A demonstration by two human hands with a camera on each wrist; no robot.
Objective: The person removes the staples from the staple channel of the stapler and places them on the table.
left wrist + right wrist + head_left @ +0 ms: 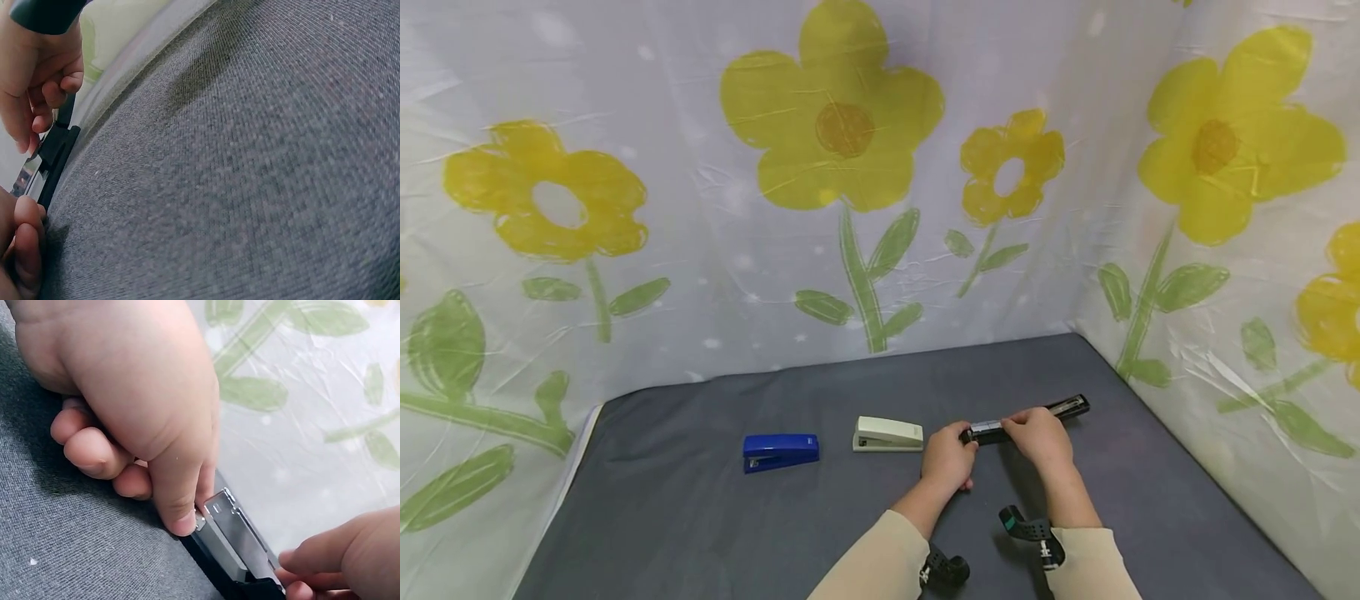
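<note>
— Where is the black stapler (1069, 407)?

— Over the right part of the grey cloth (700, 517), right of the white stapler (887, 435) and the blue stapler (781, 452); it looks swung open into one long line; whether it rests on the cloth, I cannot tell.

— And the hands?

— The left hand (947, 457) pinches its left end; the right hand (1041, 437) pinches it around the middle, thumb by the metal strip (226, 550); neither is spread wide.

— How will it handle?

— Light, I'd guess, and stiff along each arm; the joint, hard to make out here, should be its one loose spot; the bare metal may prove slippery.

— Best hold?

— Probably the dark sides, one hand towards each end; the thin metal edges seem likeliest to bend or nip.
</note>
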